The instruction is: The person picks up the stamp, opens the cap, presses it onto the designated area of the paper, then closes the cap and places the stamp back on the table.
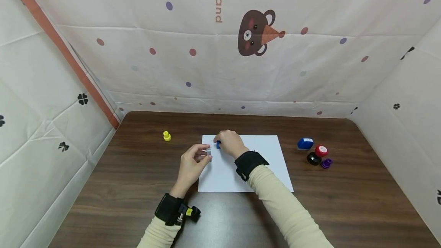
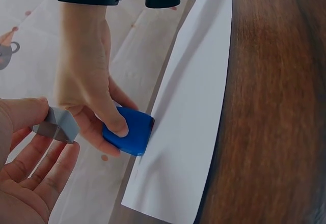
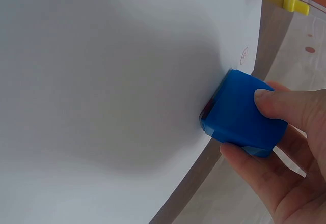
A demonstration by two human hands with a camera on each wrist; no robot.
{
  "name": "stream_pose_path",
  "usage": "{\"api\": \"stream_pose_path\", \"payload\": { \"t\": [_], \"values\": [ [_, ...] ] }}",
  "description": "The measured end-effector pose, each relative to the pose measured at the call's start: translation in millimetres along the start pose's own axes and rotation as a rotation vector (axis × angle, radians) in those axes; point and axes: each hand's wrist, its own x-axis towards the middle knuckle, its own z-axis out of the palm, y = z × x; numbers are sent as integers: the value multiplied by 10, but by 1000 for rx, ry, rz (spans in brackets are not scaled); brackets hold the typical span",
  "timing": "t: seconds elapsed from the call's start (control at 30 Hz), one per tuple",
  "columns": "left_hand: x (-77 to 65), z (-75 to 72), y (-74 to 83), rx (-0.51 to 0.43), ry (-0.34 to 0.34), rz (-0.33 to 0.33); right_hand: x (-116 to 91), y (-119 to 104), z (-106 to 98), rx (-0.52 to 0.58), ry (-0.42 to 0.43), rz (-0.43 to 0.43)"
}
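Note:
My right hand [image 1: 232,143] grips a blue self-inking stamp [image 3: 247,112] by its sides, thumb on one face and fingers on the other. The stamp's dark underside faces the white paper [image 1: 263,165], close to the sheet's far left corner. A small red stamped mark [image 3: 244,56] shows on the paper beside it. To the left, my left hand [image 1: 190,165] pinches a grey translucent cap [image 2: 62,124] between thumb and fingers, held up beside the paper's left edge.
Left of the paper, a small yellow stamp [image 1: 167,136] stands on the brown table [image 1: 138,186]. At the right are another blue stamp [image 1: 305,143], a red-topped one [image 1: 321,150], a black round one [image 1: 313,159] and a purple one [image 1: 326,163]. Patterned cloth [image 1: 165,72] hangs behind the table.

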Motion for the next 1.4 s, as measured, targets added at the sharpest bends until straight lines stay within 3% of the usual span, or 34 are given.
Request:
{"api": "stream_pose_path", "payload": {
  "t": [0.17,0.4,0.53,1.2,1.4],
  "values": [
    [4,16,60,-4,-3,-21,17,-9,12,-17,2,-7],
    [-27,-39,367,-5,-21,-8,3,-10,13,-31,12,-10],
    [-30,-42,379,-16,-17,10,-6,-12,-1,-30,20,-16],
    [-7,-26,377,-4,-29,2,-22,-2,6,-12,31,-7],
    [4,31,39,11,-18,33,-20,4,23,-5,42,-7]
  ]
}}
